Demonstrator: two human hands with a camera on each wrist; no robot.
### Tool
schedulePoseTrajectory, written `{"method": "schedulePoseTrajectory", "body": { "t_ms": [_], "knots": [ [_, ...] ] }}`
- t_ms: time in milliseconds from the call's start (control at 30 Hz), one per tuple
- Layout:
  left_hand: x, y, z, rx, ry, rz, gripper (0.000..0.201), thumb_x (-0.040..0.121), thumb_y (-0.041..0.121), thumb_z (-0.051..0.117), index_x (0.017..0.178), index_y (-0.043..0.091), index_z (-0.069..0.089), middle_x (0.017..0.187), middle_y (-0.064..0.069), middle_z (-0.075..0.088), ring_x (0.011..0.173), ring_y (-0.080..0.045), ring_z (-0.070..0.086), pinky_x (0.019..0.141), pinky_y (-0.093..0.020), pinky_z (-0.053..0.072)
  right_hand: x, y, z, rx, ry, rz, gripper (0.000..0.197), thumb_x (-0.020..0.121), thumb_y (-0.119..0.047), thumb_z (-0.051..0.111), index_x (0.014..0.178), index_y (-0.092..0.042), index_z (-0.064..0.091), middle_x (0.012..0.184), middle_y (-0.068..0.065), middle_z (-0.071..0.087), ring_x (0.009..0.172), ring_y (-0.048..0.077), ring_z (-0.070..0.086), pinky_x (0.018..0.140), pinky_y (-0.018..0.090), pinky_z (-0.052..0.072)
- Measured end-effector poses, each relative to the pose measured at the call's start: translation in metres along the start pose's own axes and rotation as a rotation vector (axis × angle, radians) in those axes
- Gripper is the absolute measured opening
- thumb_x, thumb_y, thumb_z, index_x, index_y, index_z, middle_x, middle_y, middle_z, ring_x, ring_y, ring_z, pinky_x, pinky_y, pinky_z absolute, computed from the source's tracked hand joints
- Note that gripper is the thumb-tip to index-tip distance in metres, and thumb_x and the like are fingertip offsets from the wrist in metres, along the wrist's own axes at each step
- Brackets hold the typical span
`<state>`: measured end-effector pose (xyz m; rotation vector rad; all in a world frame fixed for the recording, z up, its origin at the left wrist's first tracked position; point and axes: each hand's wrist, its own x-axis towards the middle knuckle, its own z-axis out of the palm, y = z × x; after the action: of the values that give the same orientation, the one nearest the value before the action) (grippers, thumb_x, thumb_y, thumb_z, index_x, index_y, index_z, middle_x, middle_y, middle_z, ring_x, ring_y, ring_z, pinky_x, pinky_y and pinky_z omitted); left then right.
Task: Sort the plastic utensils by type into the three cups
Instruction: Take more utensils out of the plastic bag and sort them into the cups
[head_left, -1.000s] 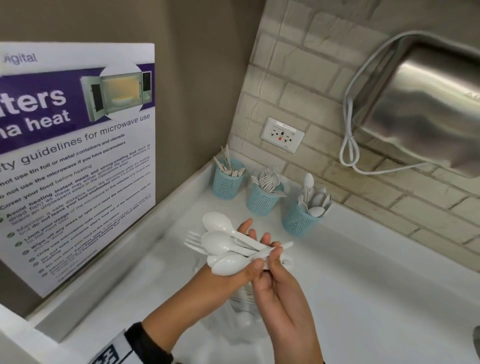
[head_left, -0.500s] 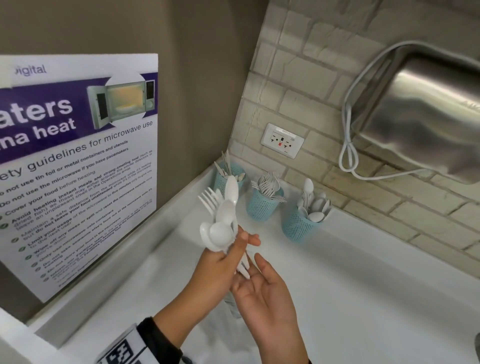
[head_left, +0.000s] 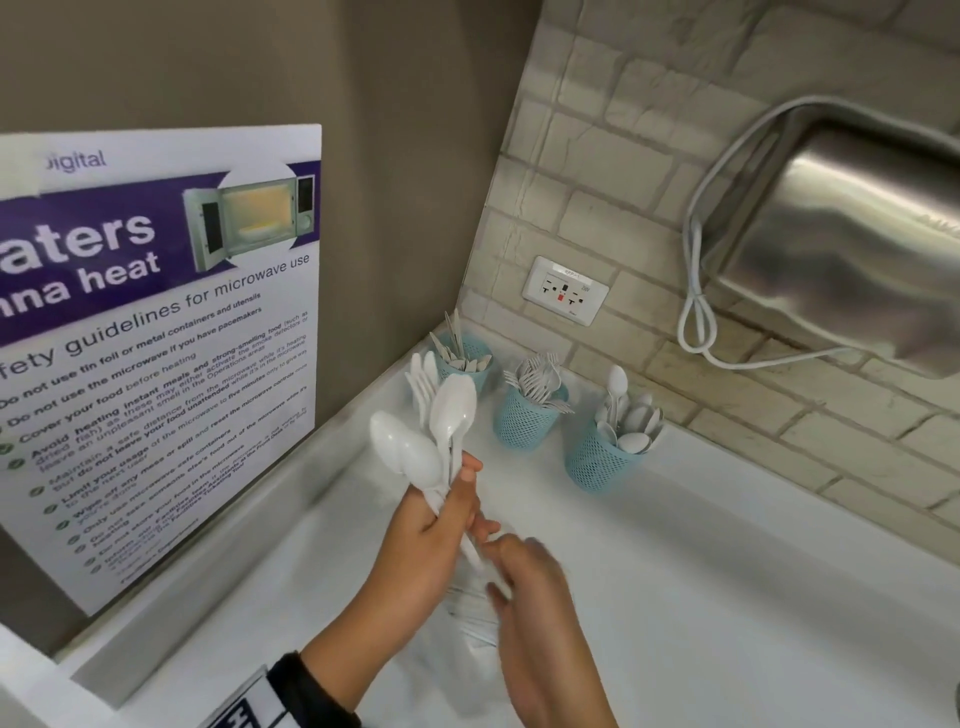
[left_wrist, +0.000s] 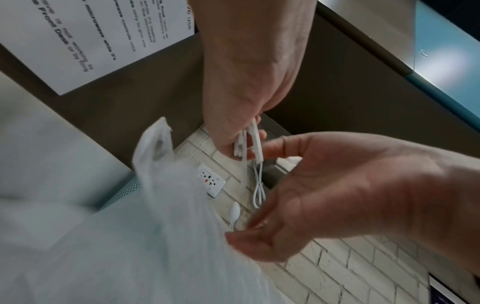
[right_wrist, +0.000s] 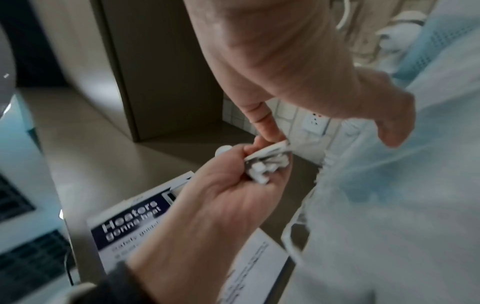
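Note:
My left hand (head_left: 441, 514) grips a bundle of white plastic spoons and forks (head_left: 447, 415) by the handles and holds it upright above the white counter (head_left: 727, 597). My right hand (head_left: 519, 571) is just below it, with loose, blurred fingers by the handle ends (left_wrist: 253, 144). It holds nothing. Three teal mesh cups stand at the back wall. The left cup (head_left: 467, 364) holds knives, the middle cup (head_left: 524, 423) forks and the right cup (head_left: 602, 462) spoons. In the right wrist view the left hand (right_wrist: 249, 170) clasps the handle ends (right_wrist: 262, 174).
A thin clear plastic bag (head_left: 470, 618) lies on the counter under my hands. A microwave poster (head_left: 156, 338) leans on the left wall. On the brick wall are a socket (head_left: 565, 291) and a steel wall unit (head_left: 852, 249) with a looped white cable (head_left: 698, 322).
My left hand has turned the bundle from lying flat to upright and raised it towards the cups. My right hand has let go of it and dropped below.

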<state>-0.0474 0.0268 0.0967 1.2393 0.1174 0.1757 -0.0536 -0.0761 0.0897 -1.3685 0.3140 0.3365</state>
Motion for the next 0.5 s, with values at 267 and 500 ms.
{"method": "schedulePoseTrajectory", "body": {
  "t_ms": [267,500],
  "knots": [
    [-0.008,-0.014,0.0,0.45,-0.109,0.057,0.009,0.096,0.025,0.049,0.102,0.031,0.051,0.075,0.013,0.062,0.063,0.006,0.059,0.058,-0.009,0.042,-0.01,-0.05,0.01,-0.627,0.026,-0.746,0.039,0.087,-0.047,0.056,0.126,-0.045,0.049,0.124,-0.023,0.038,0.121,-0.011,0.039,0.092,-0.001,0.03],
    [-0.01,-0.022,-0.001,0.696,-0.065,0.121,0.028,0.094,0.027,0.053,0.12,0.03,0.043,0.096,0.009,0.061,0.084,-0.004,0.059,0.069,-0.009,0.043,0.011,-0.068,0.006,-0.847,0.198,-0.805,0.012,0.087,-0.034,0.064,0.097,-0.029,0.06,0.101,-0.014,0.059,0.081,-0.001,0.059,0.075,0.026,0.052]
  ]
}}
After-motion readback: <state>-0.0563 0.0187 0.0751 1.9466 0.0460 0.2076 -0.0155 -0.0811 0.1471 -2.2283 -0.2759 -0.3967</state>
